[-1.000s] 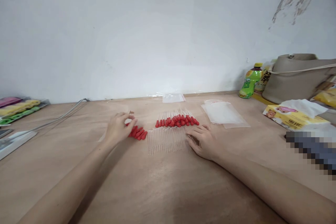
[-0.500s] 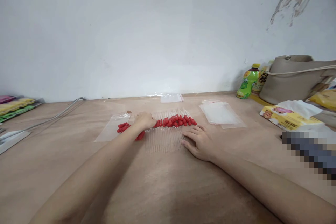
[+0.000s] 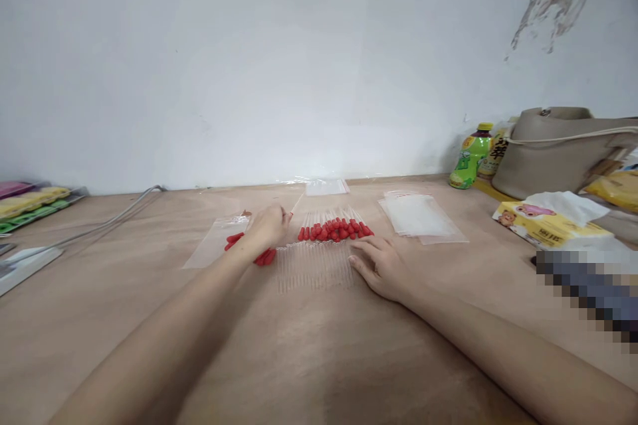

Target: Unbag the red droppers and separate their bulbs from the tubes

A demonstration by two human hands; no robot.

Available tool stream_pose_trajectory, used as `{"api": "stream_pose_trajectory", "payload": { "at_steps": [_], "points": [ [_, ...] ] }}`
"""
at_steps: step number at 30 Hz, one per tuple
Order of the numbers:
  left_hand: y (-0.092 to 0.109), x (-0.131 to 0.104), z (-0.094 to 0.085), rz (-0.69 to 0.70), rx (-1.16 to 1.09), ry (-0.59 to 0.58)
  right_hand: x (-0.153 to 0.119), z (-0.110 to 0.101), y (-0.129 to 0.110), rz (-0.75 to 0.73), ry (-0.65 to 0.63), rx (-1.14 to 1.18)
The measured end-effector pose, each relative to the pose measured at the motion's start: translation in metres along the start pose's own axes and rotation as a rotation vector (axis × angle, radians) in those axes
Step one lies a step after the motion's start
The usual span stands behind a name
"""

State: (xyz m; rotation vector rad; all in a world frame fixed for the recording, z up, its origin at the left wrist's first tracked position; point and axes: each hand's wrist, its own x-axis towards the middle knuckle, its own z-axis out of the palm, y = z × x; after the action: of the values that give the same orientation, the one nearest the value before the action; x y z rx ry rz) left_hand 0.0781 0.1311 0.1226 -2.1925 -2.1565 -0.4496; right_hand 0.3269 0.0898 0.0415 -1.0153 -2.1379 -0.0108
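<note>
My left hand (image 3: 272, 224) is closed on a red-ended clear dropper (image 3: 298, 204), whose thin tip points up and away. Just right of it lies a row of droppers with red bulbs (image 3: 335, 230), their clear tubes fanned toward the wall. Several clear tubes (image 3: 314, 267) lie side by side nearer to me. My right hand (image 3: 381, 267) rests at their right end, fingers apart, with nothing visible in it. More red bulbs (image 3: 265, 257) lie below my left wrist, and others sit on a clear bag (image 3: 207, 247), partly hidden by my forearm.
Clear bags (image 3: 421, 216) lie at the right, with another bag (image 3: 326, 187) by the wall. Farther right are a green bottle (image 3: 469, 158), a beige handbag (image 3: 545, 153) and a tissue pack (image 3: 548, 224). A grey cable (image 3: 112, 218) runs at the left.
My left hand has moved slightly left and up from the row of red bulbs, and a dropper now shows in its fingers. My right hand has shifted slightly right.
</note>
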Motion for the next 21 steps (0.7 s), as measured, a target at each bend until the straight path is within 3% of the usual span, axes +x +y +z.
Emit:
{"api": "stream_pose_trajectory", "payload": {
  "at_steps": [4,9,12,16,21],
  "points": [
    [-0.005,-0.040,0.001,0.192,-0.071,0.131,0.002,-0.003,0.000,0.052,0.099,0.063],
    [-0.019,-0.078,0.031,0.533,-0.155,0.334,0.001,-0.008,-0.006,-0.063,0.147,0.112],
    [-0.022,-0.086,0.046,0.702,-0.182,0.386,-0.001,-0.008,-0.012,-0.201,0.102,0.077],
    [-0.017,-0.088,0.051,0.773,-0.227,0.400,0.000,-0.005,-0.017,-0.338,0.029,0.002],
    [-0.013,-0.091,0.053,0.827,-0.274,0.408,0.002,0.000,-0.022,-0.380,0.002,-0.034]
  ]
}}
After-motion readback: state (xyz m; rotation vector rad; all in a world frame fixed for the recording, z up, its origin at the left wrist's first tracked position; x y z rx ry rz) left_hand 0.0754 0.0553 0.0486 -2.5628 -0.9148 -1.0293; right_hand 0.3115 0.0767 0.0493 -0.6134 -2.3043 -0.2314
